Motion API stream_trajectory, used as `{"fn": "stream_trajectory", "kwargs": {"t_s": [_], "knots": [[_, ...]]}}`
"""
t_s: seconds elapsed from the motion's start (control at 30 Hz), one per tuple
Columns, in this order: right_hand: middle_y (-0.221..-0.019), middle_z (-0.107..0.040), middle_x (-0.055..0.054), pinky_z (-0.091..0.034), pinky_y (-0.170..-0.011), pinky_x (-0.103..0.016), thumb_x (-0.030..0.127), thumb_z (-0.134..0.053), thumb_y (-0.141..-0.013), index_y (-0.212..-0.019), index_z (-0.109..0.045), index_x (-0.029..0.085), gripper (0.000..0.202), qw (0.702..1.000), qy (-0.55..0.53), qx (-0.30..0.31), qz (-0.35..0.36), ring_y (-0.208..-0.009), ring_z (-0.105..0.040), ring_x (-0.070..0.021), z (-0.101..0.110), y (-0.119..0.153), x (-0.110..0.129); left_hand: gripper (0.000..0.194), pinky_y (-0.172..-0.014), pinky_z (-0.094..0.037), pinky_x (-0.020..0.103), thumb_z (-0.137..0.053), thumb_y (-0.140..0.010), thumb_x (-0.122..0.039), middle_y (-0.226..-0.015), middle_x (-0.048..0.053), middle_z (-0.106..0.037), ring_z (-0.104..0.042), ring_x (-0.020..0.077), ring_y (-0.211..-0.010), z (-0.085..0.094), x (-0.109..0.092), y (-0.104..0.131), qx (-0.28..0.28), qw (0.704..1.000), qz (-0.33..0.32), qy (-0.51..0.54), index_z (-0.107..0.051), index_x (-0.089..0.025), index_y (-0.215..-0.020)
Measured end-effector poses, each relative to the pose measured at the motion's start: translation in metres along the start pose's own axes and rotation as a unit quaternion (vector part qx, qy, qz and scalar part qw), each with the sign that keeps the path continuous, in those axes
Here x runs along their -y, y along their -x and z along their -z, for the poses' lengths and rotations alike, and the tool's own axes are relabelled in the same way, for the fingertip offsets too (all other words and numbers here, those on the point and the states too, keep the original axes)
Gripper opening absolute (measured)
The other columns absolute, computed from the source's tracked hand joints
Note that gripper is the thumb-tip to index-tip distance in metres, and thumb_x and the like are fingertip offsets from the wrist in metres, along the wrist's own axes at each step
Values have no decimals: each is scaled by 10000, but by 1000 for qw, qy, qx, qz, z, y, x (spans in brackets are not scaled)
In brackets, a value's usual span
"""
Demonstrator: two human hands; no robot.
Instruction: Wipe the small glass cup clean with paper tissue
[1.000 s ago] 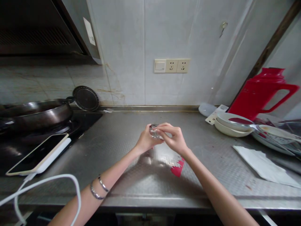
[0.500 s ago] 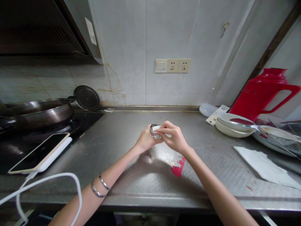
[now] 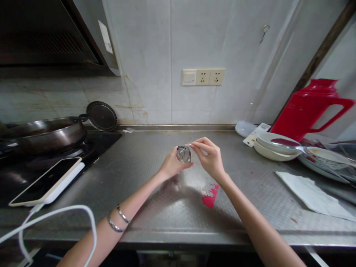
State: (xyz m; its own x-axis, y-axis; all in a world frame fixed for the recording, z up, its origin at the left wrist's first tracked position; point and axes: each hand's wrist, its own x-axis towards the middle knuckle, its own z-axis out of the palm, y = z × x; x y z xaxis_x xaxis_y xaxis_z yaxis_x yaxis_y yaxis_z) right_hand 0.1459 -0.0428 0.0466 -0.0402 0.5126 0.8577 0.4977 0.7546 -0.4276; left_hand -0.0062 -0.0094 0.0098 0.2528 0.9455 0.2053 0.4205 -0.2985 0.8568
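Note:
My left hand (image 3: 172, 163) is wrapped round a small clear round container (image 3: 184, 154), which looks like a glass, over the middle of the steel counter. Dark and bright reflections show in it. Beside its upper right rim, my right hand (image 3: 208, 155) pinches a thin white piece (image 3: 190, 145), perhaps paper; only a sliver shows past the fingertips. On the counter below the hands lies a torn red scrap (image 3: 210, 198).
A pan (image 3: 44, 133) sits on the stove at left, near a phone (image 3: 46, 181) with a white cable (image 3: 83, 207). At right are stacked bowls (image 3: 275, 152), a red thermos jug (image 3: 306, 107) and a white napkin (image 3: 311, 194).
My right hand has lifted the white piece away from over the container, up and to the right, so the container's face now shows. The left hand keeps its hold.

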Motion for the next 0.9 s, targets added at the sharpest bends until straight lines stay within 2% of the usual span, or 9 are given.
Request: {"fn": "stream_trajectory", "kwargs": {"t_s": [0.07,0.2,0.33,0.47,0.57,0.73,0.8,0.9], "knots": [[-790,-624,-47,-473,-654,-272,244,-562,-881,-847,-727,206,173,1000,10,-3,2,-722,-595,-153,-2,1,-3,692,-426,-438,189,-800,-532,-442,-854,27,-647,-603,146,-641,-2,-2,2,0,1000,-8,-19,-521,-192,-1114],[-799,-641,-53,-479,-662,-272,259,-550,-891,-863,-730,212,189,994,-6,100,31,-740,-596,-154,-6,5,-6,613,-431,-432,195,-785,-551,-425,-816,29,-650,-599,148,-615,-3,-4,5,6,999,-20,-39,-536,-175,-1052],[-825,-659,-58,-482,-702,-283,230,-546,-894,-854,-729,214,188,981,-18,186,61,-784,-593,-160,-9,9,-1,520,-370,-403,164,-750,-602,-356,-855,47,-657,-620,160,-629,1,1,1,18,999,-28,-3,-530,-171,-1036],[-792,-657,-48,-475,-671,-272,226,-550,-892,-819,-728,208,194,971,-14,231,53,-742,-590,-149,-9,9,2,511,-338,-399,151,-748,-597,-304,-862,37,-651,-609,147,-613,5,8,-5,7,999,-32,15,-522,-175,-1036],[-786,-653,-43,-481,-662,-260,238,-554,-891,-828,-728,200,189,981,-32,191,29,-713,-600,-138,-8,7,1,513,-341,-398,149,-766,-594,-340,-831,33,-652,-601,139,-599,5,7,-5,4,1000,-14,18,-538,-169,-1021],[-817,-679,-56,-510,-669,-275,258,-546,-890,-869,-733,211,195,1000,-1,13,-14,-742,-640,-161,-6,5,-6,666,-363,-404,167,-806,-539,-396,-841,30,-649,-597,148,-620,1,0,1,6,1000,-7,0,-534,-176,-1106],[-846,-711,-57,-531,-696,-287,239,-536,-892,-894,-736,223,200,1000,3,13,-6,-771,-666,-171,-7,7,-11,692,-386,-415,169,-807,-534,-391,-824,26,-648,-604,161,-662,-1,-1,3,12,1000,-20,-4,-531,-178,-1132],[-964,-732,-57,-548,-815,-330,209,-530,-889,-958,-731,247,216,996,-9,83,35,-929,-681,-197,-10,13,-17,665,-386,-427,172,-785,-558,-385,-872,45,-654,-611,169,-686,-2,-2,3,15,999,-34,12,-541,-169,-1138]]}}
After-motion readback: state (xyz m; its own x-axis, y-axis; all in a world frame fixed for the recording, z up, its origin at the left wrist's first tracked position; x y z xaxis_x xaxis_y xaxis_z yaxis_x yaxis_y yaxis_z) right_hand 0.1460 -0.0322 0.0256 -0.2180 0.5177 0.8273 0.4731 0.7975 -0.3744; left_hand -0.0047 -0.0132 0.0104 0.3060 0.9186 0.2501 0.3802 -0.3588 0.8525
